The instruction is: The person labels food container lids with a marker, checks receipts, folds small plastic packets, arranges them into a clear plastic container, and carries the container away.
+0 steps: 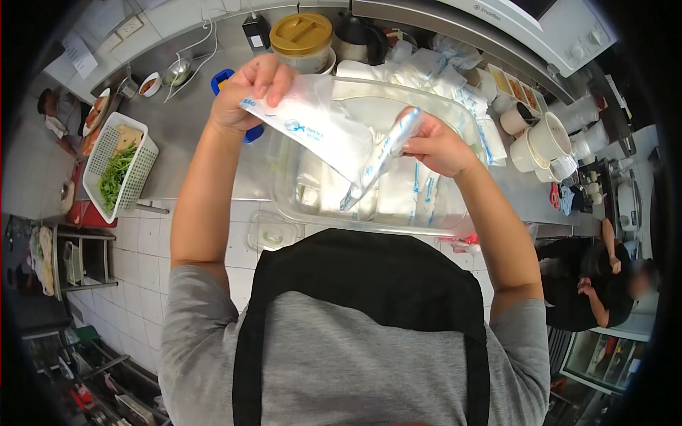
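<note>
Over the clear plastic tub, I see the left hand pinching a printed plastic bag and the right hand pinching a folded plastic strip; beyond the tub stands a gold-lidded container.

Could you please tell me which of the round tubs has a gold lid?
The tub just beyond the left hand, at the back of the counter; the white tubs farther right show none.

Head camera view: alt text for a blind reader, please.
A person's left hand and right hand hold blue-printed plastic over a clear tub of similar packets at a metal counter, with a white basket of greens at left.
</note>
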`<move>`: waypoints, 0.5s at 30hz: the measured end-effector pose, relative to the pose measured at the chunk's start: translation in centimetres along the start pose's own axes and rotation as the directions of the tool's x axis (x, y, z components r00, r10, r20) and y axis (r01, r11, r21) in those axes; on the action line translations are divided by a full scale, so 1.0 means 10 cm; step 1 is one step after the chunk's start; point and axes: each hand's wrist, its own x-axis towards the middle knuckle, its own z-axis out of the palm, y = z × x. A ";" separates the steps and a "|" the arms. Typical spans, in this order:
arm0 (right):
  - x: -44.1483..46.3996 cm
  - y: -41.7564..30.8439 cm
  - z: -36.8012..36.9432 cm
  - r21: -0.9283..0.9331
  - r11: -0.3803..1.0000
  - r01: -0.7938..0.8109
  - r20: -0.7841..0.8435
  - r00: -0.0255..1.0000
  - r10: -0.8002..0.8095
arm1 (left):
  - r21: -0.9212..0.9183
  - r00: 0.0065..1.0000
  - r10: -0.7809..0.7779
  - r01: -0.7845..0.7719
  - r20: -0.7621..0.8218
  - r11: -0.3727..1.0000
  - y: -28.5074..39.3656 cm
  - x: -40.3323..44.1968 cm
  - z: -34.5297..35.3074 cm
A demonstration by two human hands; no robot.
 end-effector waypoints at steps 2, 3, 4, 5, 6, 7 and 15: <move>-0.12 -0.05 -0.02 0.061 0.998 0.029 -0.076 0.997 -0.024 | -0.044 0.995 0.071 -0.074 -0.074 0.996 -0.02 -0.07 0.02; -0.15 -0.07 -0.04 0.090 0.995 0.043 -0.117 0.993 -0.032 | -0.067 0.988 0.105 -0.113 -0.111 0.991 -0.04 -0.08 0.04; -0.16 -0.09 -0.07 0.114 0.983 0.146 -0.010 0.989 -0.146 | -0.066 0.987 0.122 -0.129 -0.100 0.989 -0.03 -0.09 -0.07; -0.14 -0.11 -0.13 0.149 0.959 0.242 0.093 0.962 -0.257 | -0.021 0.972 0.193 -0.198 -0.131 0.980 -0.07 -0.10 -0.09; -0.16 -0.12 -0.16 0.194 0.924 0.330 0.189 0.911 -0.366 | 0.025 0.952 0.263 -0.262 -0.159 0.965 -0.04 -0.02 0.03; -0.20 -0.14 -0.17 0.175 0.914 0.367 0.177 0.901 -0.396 | 0.075 0.926 0.331 -0.323 -0.183 0.943 0.01 0.05 0.12; -0.68 -0.68 -0.16 -0.255 0.934 0.249 -0.419 0.842 -0.339 | 0.568 0.995 -0.008 0.062 -0.096 0.820 0.34 0.34 0.26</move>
